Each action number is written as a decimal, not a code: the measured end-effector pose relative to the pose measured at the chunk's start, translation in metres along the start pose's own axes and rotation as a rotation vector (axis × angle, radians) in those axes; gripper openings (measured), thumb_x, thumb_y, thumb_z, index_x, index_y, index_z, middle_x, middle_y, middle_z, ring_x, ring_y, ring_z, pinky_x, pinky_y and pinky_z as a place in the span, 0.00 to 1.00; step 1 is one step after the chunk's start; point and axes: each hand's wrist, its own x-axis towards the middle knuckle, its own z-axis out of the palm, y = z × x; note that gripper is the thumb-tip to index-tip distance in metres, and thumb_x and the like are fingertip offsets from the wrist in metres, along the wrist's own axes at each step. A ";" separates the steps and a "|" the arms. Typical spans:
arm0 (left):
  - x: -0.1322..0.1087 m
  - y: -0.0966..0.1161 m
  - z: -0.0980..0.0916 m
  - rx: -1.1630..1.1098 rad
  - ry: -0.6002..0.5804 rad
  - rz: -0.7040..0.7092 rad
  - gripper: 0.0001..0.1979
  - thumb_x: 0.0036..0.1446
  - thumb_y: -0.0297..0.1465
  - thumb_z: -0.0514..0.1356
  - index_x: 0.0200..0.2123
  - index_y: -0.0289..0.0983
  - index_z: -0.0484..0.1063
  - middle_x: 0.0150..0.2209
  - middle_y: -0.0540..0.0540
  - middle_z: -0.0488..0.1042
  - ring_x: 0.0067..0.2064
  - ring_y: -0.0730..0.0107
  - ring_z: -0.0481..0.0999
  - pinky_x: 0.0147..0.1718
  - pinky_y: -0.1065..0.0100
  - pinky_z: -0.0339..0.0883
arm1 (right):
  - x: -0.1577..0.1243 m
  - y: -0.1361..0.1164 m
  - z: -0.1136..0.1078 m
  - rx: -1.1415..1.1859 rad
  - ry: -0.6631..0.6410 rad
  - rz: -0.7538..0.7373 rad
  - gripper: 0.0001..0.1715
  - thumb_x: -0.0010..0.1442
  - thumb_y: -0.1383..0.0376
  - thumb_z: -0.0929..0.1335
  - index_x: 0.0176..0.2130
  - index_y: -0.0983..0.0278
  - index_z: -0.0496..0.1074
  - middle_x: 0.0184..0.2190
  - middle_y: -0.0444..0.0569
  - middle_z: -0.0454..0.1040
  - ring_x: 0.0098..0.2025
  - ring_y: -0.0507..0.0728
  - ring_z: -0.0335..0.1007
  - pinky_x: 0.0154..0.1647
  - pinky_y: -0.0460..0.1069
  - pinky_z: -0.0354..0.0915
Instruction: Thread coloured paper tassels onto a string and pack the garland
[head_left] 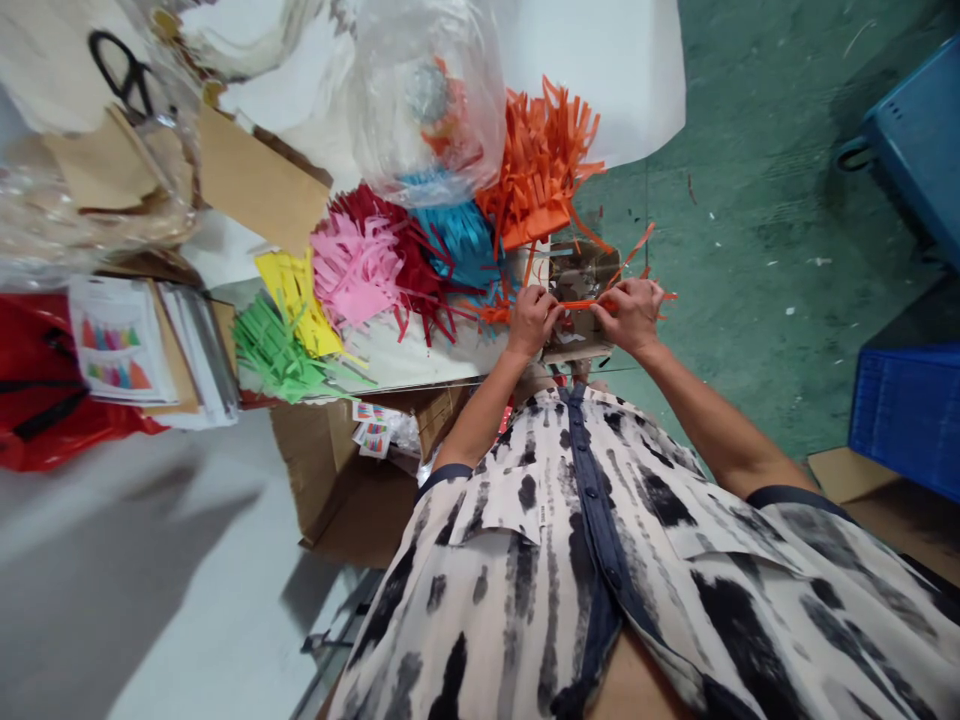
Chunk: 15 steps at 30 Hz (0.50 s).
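Between my two hands an orange paper strip bundle [577, 305] is stretched out level. My left hand [531, 320] pinches its left end, and my right hand [632, 312] pinches it on the right, with loose orange ends sticking out past the fingers. Both hands are above a small open box [581, 345] at the table's corner. Close by on the table lie fringed paper piles: orange [536, 180], blue [459, 240], dark red [420, 262], pink [356, 265], yellow [300, 300] and green [277, 350].
A clear plastic bag [427, 100] stands behind the piles. Black-handled scissors [124, 80], brown card [259, 180] and printed packets [116, 340] lie at left. An open carton [322, 470] is below the table edge. Blue crates [907, 410] stand at right.
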 end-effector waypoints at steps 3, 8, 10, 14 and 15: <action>0.001 0.005 0.003 0.025 0.036 -0.077 0.11 0.74 0.38 0.62 0.42 0.38 0.79 0.52 0.35 0.76 0.56 0.52 0.76 0.60 0.53 0.70 | 0.004 -0.004 0.000 -0.012 -0.012 0.007 0.15 0.68 0.53 0.71 0.39 0.61 0.82 0.46 0.58 0.77 0.55 0.71 0.69 0.68 0.73 0.54; 0.005 0.009 0.004 0.027 0.043 -0.128 0.10 0.72 0.37 0.64 0.41 0.37 0.78 0.53 0.33 0.74 0.57 0.50 0.75 0.62 0.51 0.70 | 0.010 -0.011 -0.002 -0.121 -0.066 0.030 0.15 0.69 0.55 0.71 0.38 0.63 0.81 0.45 0.60 0.76 0.56 0.73 0.68 0.66 0.73 0.55; 0.005 0.009 0.004 0.016 0.046 -0.131 0.11 0.73 0.38 0.63 0.40 0.37 0.78 0.53 0.33 0.74 0.56 0.51 0.76 0.61 0.50 0.71 | 0.010 -0.016 -0.005 -0.173 -0.069 0.034 0.15 0.69 0.55 0.70 0.40 0.64 0.80 0.47 0.62 0.76 0.58 0.74 0.67 0.66 0.73 0.55; 0.005 0.012 0.007 0.015 0.092 -0.113 0.12 0.73 0.39 0.63 0.40 0.37 0.78 0.52 0.32 0.76 0.54 0.50 0.76 0.59 0.49 0.73 | -0.001 -0.026 -0.004 -0.206 -0.023 -0.116 0.18 0.75 0.64 0.63 0.54 0.62 0.80 0.56 0.62 0.79 0.62 0.71 0.67 0.68 0.70 0.50; 0.005 0.013 0.007 0.021 0.101 -0.105 0.12 0.73 0.39 0.63 0.40 0.37 0.78 0.52 0.32 0.76 0.54 0.50 0.76 0.58 0.50 0.73 | -0.005 -0.029 -0.002 -0.198 -0.043 -0.182 0.20 0.76 0.65 0.61 0.55 0.60 0.80 0.57 0.59 0.80 0.61 0.69 0.68 0.67 0.68 0.51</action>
